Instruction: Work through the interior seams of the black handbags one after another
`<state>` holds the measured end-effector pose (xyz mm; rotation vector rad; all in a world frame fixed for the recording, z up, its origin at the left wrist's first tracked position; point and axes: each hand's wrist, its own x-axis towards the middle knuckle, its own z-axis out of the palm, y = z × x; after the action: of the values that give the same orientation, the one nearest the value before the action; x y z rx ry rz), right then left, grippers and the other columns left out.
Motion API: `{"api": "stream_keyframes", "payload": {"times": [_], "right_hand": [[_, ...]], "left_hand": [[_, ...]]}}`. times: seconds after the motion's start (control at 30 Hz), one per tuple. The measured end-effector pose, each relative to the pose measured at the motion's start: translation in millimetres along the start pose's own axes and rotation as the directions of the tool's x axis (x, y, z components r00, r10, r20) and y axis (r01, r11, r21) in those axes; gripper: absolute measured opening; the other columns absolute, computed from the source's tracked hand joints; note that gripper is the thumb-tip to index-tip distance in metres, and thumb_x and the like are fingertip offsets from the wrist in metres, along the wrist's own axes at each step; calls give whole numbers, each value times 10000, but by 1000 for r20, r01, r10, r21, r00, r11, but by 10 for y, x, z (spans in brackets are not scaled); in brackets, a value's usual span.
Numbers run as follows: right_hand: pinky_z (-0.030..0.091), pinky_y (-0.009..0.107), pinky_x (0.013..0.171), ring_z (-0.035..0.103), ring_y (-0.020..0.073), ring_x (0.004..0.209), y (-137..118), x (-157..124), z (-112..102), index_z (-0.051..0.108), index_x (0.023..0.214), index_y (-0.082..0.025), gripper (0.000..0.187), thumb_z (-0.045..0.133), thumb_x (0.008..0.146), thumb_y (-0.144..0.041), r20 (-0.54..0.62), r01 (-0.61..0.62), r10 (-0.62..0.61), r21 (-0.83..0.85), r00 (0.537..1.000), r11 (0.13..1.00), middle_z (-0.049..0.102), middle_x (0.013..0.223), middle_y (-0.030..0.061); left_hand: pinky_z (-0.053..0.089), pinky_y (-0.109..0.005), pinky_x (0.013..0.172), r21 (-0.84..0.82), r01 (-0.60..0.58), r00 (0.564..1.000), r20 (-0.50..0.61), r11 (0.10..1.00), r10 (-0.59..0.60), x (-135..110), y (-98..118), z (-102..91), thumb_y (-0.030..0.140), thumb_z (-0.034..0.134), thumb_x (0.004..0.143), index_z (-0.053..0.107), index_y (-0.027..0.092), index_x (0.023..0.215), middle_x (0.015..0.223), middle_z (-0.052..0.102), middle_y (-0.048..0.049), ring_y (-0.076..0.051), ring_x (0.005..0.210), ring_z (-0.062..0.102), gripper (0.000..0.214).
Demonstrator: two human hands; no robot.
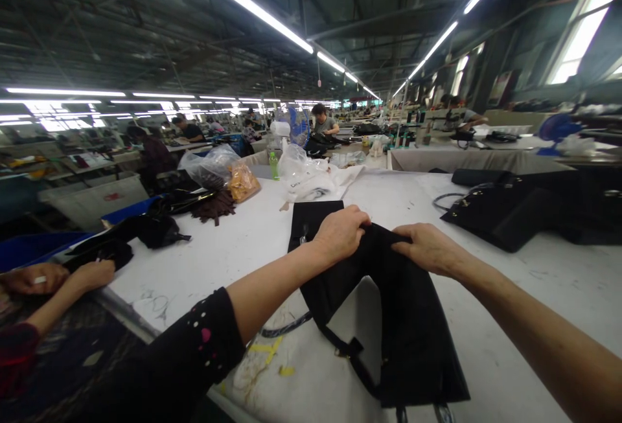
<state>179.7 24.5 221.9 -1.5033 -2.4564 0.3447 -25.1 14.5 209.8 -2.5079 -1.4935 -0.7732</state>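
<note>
Dotted dark sleeve (204,345) covers the near arm on the left side, and the arm runs up to the left hand (341,234). Its fingers (357,222) are curled tight over the top edge of a black cloth bag (413,332). The right hand (427,248) is just beside it, and its fingers are bent down and pinch the same edge. Both hands are closed on the cloth, close together but not touching. The bag hangs down from the fingers toward the camera, and its low end rests on the white worktop (558,280). A thin black strap (347,347) with a buckle hangs from its left side. Under the left hand, a flat black piece (311,219) lies on the worktop.

Farther back on the left sits a clear plastic bag (208,167) with dark things in it. Touching it is a bag of orange bits (243,182). Brown scraps (216,206) lie just in front of them. Another clear bag (299,167) holds white stuff, with a small green bottle (274,165) beside it. Off to the right lies a big black handbag (510,212). At the left edge, another person's hands (90,274) rest by more black cloth (155,228). A blue fan (299,126) stands behind the bags.
</note>
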Motion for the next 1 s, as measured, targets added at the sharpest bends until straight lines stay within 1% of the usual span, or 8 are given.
{"api": "stream_keyframes", "payload": {"times": [0.2, 0.5, 0.57, 0.67, 0.73, 0.83, 0.9, 1.0], "right_hand": [[369, 260, 613, 585, 176, 714, 6, -10, -16, 690, 823, -230, 184, 512, 794, -267, 4, 18, -18, 14, 1000, 1000, 669, 728, 4], [365, 257, 604, 578, 168, 691, -11, -21, -25, 687, 812, -229, 174, 517, 790, -258, -4, 29, -29, 10, 1000, 1000, 667, 713, -1], [367, 256, 605, 579, 167, 690, -22, -15, -24, 692, 820, -226, 180, 517, 790, -257, -1, 28, -28, 13, 1000, 1000, 670, 717, 2], [367, 257, 600, 579, 165, 681, -34, -3, -23, 699, 833, -223, 188, 520, 788, -259, 4, 24, -24, 17, 1000, 1000, 674, 715, 3], [366, 259, 595, 579, 164, 674, -32, 4, -19, 705, 848, -226, 197, 521, 787, -265, 5, 26, -26, 21, 1000, 999, 674, 708, 1], [366, 263, 594, 584, 169, 682, -17, 13, -10, 710, 862, -229, 210, 518, 789, -275, 10, 23, -23, 17, 1000, 1000, 678, 718, 5], [374, 266, 609, 591, 177, 705, -7, 19, -5, 712, 880, -227, 221, 516, 792, -276, 11, 18, -18, 6, 1000, 1000, 684, 741, 12], [387, 271, 640, 601, 185, 741, 7, 32, -13, 715, 916, -221, 240, 512, 798, -272, 17, 13, -13, -5, 1000, 1000, 691, 767, 20]], "left_hand": [[473, -282, 799, -24, 1, 998, -59, 1000, -3, 35, 13, 67, 205, 567, 812, 649, 213, 946, 959, 632, -23, -183, 899, 598, 157], [454, -251, 795, -88, -50, 996, -77, 995, 43, 100, -63, 106, 215, 574, 824, 692, 225, 879, 929, 656, -2, -157, 881, 603, 130], [449, -251, 781, -85, -54, 997, -68, 995, 48, 111, -79, 109, 242, 588, 822, 689, 219, 850, 914, 657, -3, -159, 873, 602, 108], [445, -259, 771, -61, -53, 999, -10, 997, 52, 115, -83, 104, 269, 602, 816, 679, 211, 822, 920, 659, -9, -169, 873, 603, 97], [446, -269, 771, -47, -35, 999, 4, 998, 36, 108, -79, 101, 261, 594, 816, 665, 207, 834, 921, 664, -13, -176, 866, 606, 91], [456, -284, 740, -57, 45, 998, -32, 997, -47, 104, -91, 101, 252, 609, 791, 630, 201, 907, 878, 676, -20, -189, 827, 615, 128], [461, -283, 713, -99, 80, 996, -38, 992, -84, 117, -118, 107, 241, 630, 764, 625, 192, 932, 852, 684, -22, -191, 803, 621, 175], [463, -265, 705, -208, 80, 997, 3, 975, -81, 159, -179, 120, 211, 634, 746, 664, 182, 863, 812, 691, -19, -174, 784, 622, 124]]}}
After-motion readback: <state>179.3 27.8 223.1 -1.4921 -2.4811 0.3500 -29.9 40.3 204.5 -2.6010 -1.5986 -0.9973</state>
